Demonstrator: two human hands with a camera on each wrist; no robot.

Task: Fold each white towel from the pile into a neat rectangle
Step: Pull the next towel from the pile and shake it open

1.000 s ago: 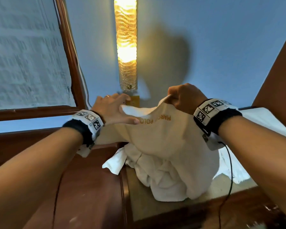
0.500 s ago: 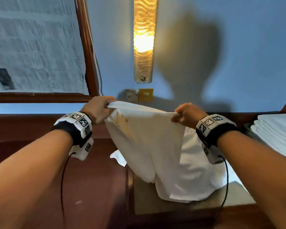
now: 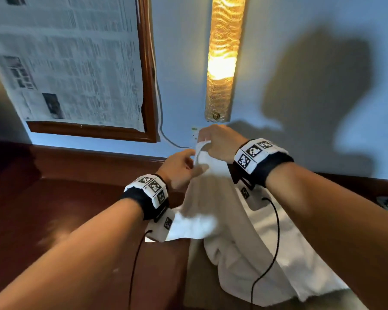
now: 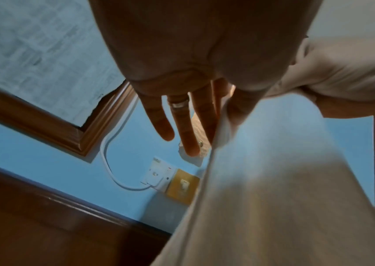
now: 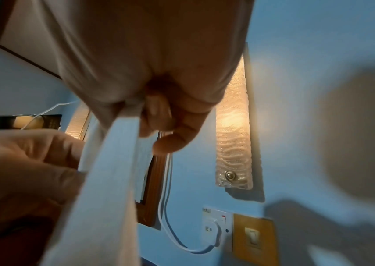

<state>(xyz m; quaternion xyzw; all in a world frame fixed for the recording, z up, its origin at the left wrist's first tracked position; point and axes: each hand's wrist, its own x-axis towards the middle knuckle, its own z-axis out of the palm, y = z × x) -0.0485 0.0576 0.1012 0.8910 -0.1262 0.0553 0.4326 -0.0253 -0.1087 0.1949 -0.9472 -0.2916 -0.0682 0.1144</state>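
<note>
Now hands together: right hand (image 3: 220,142) pinches towel (image 3: 213,198) corner, left hand (image 3: 179,170) grips edge beside it

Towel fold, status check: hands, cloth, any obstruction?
Right hand pinches towel corner. Left hand at the edge, outer fingers straight. Towel hangs unfolded. No visible obstruction.

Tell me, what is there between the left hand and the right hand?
Only the white towel: the head view shows its top edge between the left hand and the right hand.

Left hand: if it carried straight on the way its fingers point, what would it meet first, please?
Probably the blue wall, near the lamp's foot. The left hand has nothing before its fingers; the towel hangs beside them. Depth is unclear.
</note>
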